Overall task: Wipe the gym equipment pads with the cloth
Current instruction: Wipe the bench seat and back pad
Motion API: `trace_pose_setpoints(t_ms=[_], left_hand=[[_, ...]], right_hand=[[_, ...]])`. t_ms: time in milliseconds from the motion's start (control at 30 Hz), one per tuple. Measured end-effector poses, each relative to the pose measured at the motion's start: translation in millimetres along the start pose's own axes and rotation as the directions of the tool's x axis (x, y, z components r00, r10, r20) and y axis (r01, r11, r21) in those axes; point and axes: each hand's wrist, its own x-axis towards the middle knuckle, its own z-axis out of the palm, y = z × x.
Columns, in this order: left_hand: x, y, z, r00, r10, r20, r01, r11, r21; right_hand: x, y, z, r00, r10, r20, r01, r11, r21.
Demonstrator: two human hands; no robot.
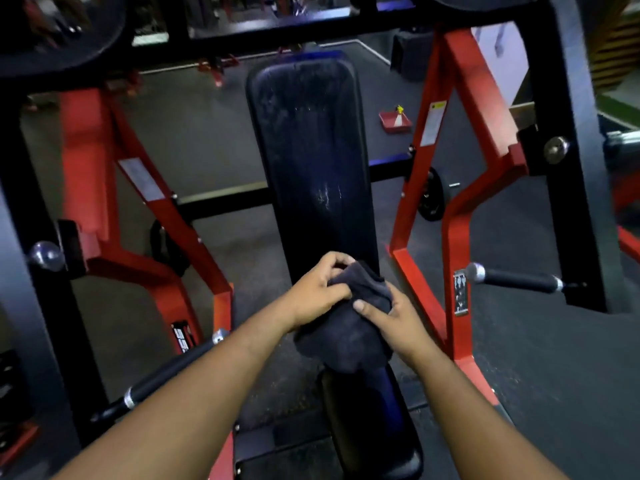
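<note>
Head cam: you're bunching the dark, soft cloth btwn both hands, prob. refolding before a pass. Left hand pinches its far-left edge; right hand clasps the right side. Cloth hangs at the near end of the long black vinyl back pad, over the black seat pad. Next: press flat, sweep far.

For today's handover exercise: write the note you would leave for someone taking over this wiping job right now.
Left hand and right hand: both grip the dark cloth, bunched between them at the foot of the back pad.
Seat pad lies below the cloth.
Done: unclear; the back pad shows pale streaks mid-way up.
Left: likely wipe the back pad upward, then the seat pad.
A red tray sits on the floor beyond.
</note>
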Motion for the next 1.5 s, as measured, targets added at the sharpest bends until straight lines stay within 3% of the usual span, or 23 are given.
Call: trace_pose_setpoints(t_ms=[67,167,233,333,433,500,600,633,667,733,800,833,867,967,1033,1133,1333,1500], left_hand=[[8.5,-10.1,-18.3,0.998,-0.016,-0.066,0.012,0.998,-0.057],[20.3,-26.3,-46.2,0.995,-0.099,0.010,0.096,0.986,0.139],[38.3,-27.8,-67.1,0.995,-0.099,0.017,0.091,0.965,0.247],[75.9,-7.9,-102.3,0.998,0.047,-0.041,-0.027,0.917,0.397],[118.0,26.7,-138.6,0.984,0.160,-0.083,-0.094,0.849,0.520],[147.8,55.9,-165.1,0.963,0.255,-0.091,-0.156,0.796,0.584],[191.6,97.8,-204.4,0.891,0.451,-0.050,-0.273,0.622,0.734],[202.6,109.5,-216.3,0.866,0.498,-0.038,-0.283,0.552,0.784],[214.7,120.4,-231.1,0.840,0.542,-0.022,-0.282,0.471,0.836],[232.6,132.1,-259.4,0.771,0.636,0.031,-0.261,0.272,0.926],[245.5,132.3,-285.6,0.681,0.732,0.023,-0.218,0.172,0.961],[253.1,130.2,-299.2,0.642,0.766,-0.018,-0.188,0.180,0.966],[257.0,127.5,-308.6,0.645,0.763,-0.049,-0.154,0.193,0.969],[272.5,116.6,-323.9,0.815,0.578,-0.047,-0.065,0.172,0.983],[279.7,108.5,-319.7,0.876,0.480,-0.045,-0.065,0.209,0.976],[284.8,104.1,-313.9,0.842,0.527,-0.111,-0.077,0.321,0.944],[292.4,93.3,-305.5,0.719,0.668,-0.191,-0.019,0.294,0.956],[297.8,83.6,-309.7,0.673,0.723,-0.159,-0.024,0.236,0.971]], right_hand=[[19.1,-9.6,6.5,0.994,-0.004,-0.110,0.016,0.993,0.114],[50.4,-25.3,12.2,0.963,0.021,-0.268,0.043,0.972,0.231],[75.0,-30.9,11.6,0.944,0.013,-0.331,0.058,0.978,0.202],[114.2,-35.8,7.1,0.902,-0.063,-0.428,0.072,0.997,0.005],[160.6,-41.5,10.1,0.826,-0.055,-0.561,-0.050,0.984,-0.170],[201.1,-51.9,17.0,0.769,-0.123,-0.628,-0.084,0.954,-0.289],[263.5,-88.2,42.6,0.601,-0.322,-0.732,-0.089,0.883,-0.461],[281.3,-101.4,57.7,0.584,-0.392,-0.711,-0.057,0.854,-0.518],[301.9,-112.1,76.2,0.597,-0.449,-0.665,-0.017,0.821,-0.570],[333.6,-111.7,117.3,0.705,-0.467,-0.535,0.023,0.768,-0.640],[350.5,-85.1,150.2,0.810,-0.427,-0.401,-0.044,0.638,-0.769],[358.1,-68.1,160.6,0.844,-0.407,-0.350,-0.081,0.547,-0.833],[361.4,-51.6,165.5,0.858,-0.398,-0.326,-0.110,0.477,-0.872],[372.0,-37.9,153.7,0.829,-0.471,-0.302,-0.099,0.408,-0.908],[377.1,-42.9,134.8,0.823,-0.507,-0.255,-0.064,0.364,-0.929],[392.6,-61.2,111.6,0.818,-0.541,-0.197,-0.025,0.309,-0.951],[430.5,-114.8,91.3,0.793,-0.561,-0.238,-0.012,0.375,-0.927],[404.4,-67.5,74.2,0.800,-0.534,-0.275,-0.042,0.407,-0.913]])
